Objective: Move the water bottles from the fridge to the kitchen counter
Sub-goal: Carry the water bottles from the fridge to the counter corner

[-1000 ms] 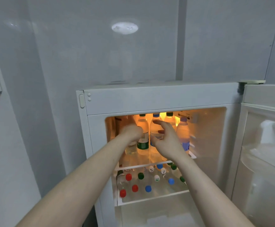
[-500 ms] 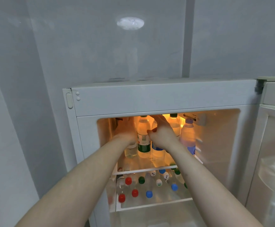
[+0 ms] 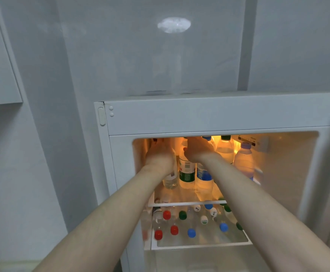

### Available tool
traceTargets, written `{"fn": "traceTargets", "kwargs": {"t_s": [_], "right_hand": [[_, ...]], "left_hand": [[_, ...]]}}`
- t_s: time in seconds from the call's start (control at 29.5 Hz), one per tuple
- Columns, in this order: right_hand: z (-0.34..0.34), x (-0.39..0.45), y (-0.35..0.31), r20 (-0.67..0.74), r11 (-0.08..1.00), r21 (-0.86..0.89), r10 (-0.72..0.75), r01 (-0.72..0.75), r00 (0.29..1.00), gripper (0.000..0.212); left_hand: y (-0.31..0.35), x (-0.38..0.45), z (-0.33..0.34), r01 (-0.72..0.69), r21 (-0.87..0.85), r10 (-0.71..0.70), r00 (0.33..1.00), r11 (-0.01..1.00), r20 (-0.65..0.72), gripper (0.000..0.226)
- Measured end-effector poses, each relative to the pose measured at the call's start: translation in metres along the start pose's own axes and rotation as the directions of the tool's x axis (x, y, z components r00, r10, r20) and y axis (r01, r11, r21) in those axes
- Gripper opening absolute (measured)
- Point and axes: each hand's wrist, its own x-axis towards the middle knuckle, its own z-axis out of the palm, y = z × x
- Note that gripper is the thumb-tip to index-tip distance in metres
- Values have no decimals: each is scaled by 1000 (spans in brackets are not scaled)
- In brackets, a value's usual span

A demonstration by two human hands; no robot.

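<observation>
Both arms reach into the lit upper compartment of the white fridge (image 3: 219, 114). The left hand (image 3: 160, 156) is wrapped around a clear bottle with a white label (image 3: 171, 178) at the left end of the top shelf; the right hand (image 3: 199, 151) curls over the neck of the green-labelled bottle (image 3: 186, 171) just beside it (its cap is hidden under the fingers). A blue-labelled bottle (image 3: 203, 178) stands touching that one on the right, partly behind the right forearm, and two more bottles stand farther right, one dark-capped (image 3: 225, 148) and one purple-capped (image 3: 243, 160). On the shelf below (image 3: 187, 203), bottles stand upright showing red (image 3: 166, 214), green and blue caps (image 3: 191, 233).
</observation>
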Motion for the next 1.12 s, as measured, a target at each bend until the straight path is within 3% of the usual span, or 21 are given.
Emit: {"fn": "traceTargets", "kwargs": {"t_s": [0.17,0.47,0.68,0.91,1.12], "right_hand": [[5,-3,1,-100,994,100,61,-51,993,34],[16,-31,11,-161,962,272,30,15,987,47],[16,-42,15,-160,941,340,54,4,986,51],[11,-47,28,-158,914,402,14,52,987,42],[13,-45,29,-221,877,474,42,70,974,46]], "left_hand": [[-4,-6,-1,-39,24,40,997,999,-58,57],[-12,-31,9,-59,97,59,998,994,-4,48],[-14,-35,13,-56,103,67,993,993,-102,38],[-3,-35,-2,-50,26,55,965,998,-255,25],[-3,-38,-3,-6,-129,-29,964,992,-266,37]]}}
